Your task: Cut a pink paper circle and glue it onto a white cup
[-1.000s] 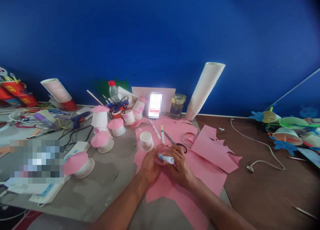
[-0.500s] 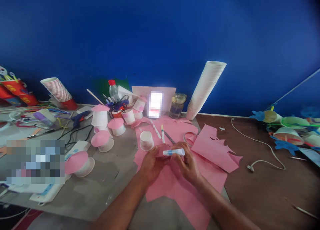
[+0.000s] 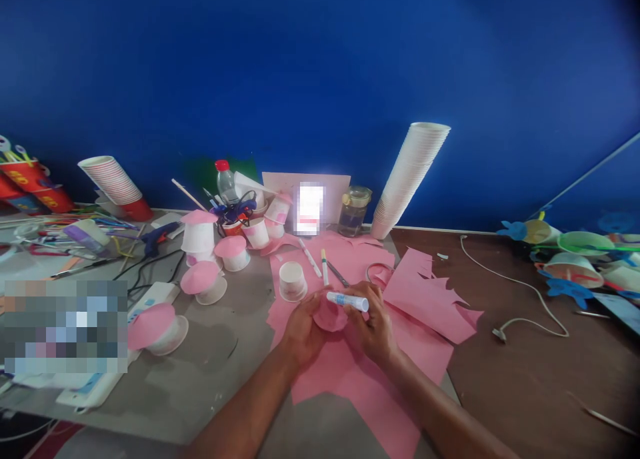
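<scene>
My left hand (image 3: pixel 303 329) is closed on the edge of a rounded piece of pink paper (image 3: pixel 331 318). In my right hand (image 3: pixel 373 319) is a white pen-like tube with blue print (image 3: pixel 349 302), lying slanted over the paper. Whether its tip touches the paper I cannot tell. Both hands are above a large pink sheet (image 3: pixel 320 372) with jagged cut edges. An upturned white paper cup (image 3: pixel 293 281) stands beyond my left hand. Two thin pens (image 3: pixel 310 257) and scissors (image 3: pixel 337 272), their pink handle loop to the right, lie on the sheet.
White cups with pink paper tops (image 3: pixel 201 277) stand at left, near a power strip (image 3: pixel 145 309) and a glue gun (image 3: pixel 163 236). A tall stack of cups (image 3: pixel 413 179) leans at the back beside a glass jar (image 3: pixel 355 210). A white cable (image 3: pixel 530 286) lies at right.
My left hand has tilted the pink paper so that more of its round face shows. The tube in my right hand has turned slightly, its near end lower.
</scene>
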`<state>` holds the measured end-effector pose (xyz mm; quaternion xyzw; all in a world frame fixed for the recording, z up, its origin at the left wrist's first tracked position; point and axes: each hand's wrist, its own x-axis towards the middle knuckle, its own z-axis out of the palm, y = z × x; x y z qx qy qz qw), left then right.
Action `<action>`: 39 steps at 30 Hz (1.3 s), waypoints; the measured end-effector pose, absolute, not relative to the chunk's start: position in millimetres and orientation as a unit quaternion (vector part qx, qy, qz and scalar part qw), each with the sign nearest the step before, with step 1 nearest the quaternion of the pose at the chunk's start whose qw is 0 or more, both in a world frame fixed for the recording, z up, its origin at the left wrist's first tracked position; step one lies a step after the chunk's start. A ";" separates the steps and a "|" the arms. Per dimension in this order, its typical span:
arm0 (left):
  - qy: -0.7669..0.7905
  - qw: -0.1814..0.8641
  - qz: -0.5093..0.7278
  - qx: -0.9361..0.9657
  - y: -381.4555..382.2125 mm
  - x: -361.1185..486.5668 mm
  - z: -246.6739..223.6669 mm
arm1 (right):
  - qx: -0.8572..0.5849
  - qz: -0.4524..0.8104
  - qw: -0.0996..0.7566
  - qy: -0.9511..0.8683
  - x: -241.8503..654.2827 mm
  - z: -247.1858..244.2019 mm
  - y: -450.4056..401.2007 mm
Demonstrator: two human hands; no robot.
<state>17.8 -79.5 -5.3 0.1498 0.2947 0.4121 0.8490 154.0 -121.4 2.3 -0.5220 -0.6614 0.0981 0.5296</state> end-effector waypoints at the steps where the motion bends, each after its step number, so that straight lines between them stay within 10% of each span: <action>1: 0.288 0.851 0.413 0.147 -80.0 18.5 -4.4 | -0.522 0.090 0.521 -0.669 152.9 1.3 -120.9; 39: 0.271 0.880 0.340 0.190 -74.1 14.8 1.8 | -0.407 0.251 0.386 -0.789 162.6 30.0 -124.8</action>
